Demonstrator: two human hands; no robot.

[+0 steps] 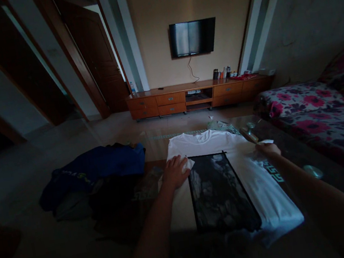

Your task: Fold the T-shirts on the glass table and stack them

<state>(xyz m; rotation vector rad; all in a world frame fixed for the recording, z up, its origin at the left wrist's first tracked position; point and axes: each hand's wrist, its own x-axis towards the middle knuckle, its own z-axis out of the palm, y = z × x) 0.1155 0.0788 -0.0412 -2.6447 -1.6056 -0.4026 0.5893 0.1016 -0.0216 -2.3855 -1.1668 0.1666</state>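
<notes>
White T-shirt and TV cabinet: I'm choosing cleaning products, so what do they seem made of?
The white T-shirt looks like matte knit fabric, possibly cotton, given its loose folds. The TV cabinet seems wooden, perhaps varnished, judging by its orange-brown fronts; solid or veneer, I can't tell.

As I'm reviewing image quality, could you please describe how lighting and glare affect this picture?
Head view: dim overall, darkening toward the lower corners; head view: pale reflection on the television; head view: white shirt reads clearly, while the dark cloth at left loses detail.
</notes>
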